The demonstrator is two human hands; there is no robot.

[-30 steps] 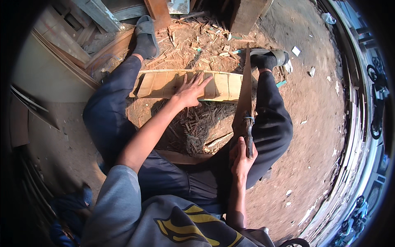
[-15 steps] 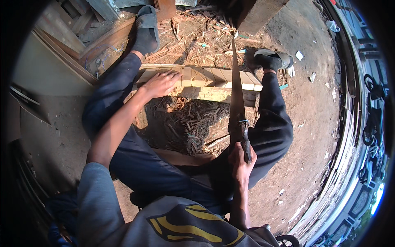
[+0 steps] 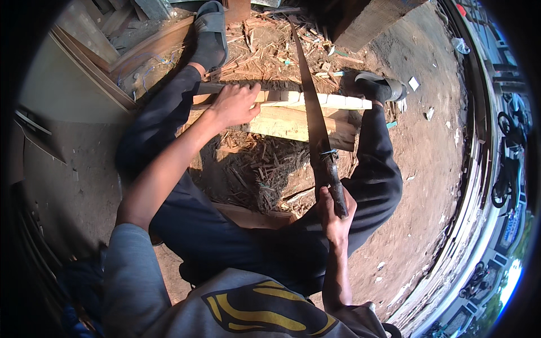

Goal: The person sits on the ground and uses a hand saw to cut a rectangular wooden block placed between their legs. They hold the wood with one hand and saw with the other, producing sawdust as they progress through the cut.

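Note:
My right hand [image 3: 336, 217] is wrapped round the dark, worn handle of a handsaw [image 3: 313, 101]. The long blade points away from me, its tip far forward among the wood scraps. My left hand [image 3: 235, 105] grips a light wooden board [image 3: 290, 99] with a row of cuts along its edge, thumb on the near side and fingers over the far side. This board lies crosswise between my lower legs, above a thicker wooden beam [image 3: 282, 123]. The blade crosses over the board's right part; whether it touches the wood I cannot tell.
Wood chips and splinters [image 3: 248, 163] litter the ground on both sides of the beam. A squared timber post [image 3: 372, 22] stands at the far right. Wooden panels [image 3: 84, 67] lean at the left. Long stacked boards [image 3: 451, 236] run along the right.
The cut board has tilted, showing a narrower face and more of the beam under it. My left hand has shifted slightly right and closed round it. The saw's tip has swung left and forward.

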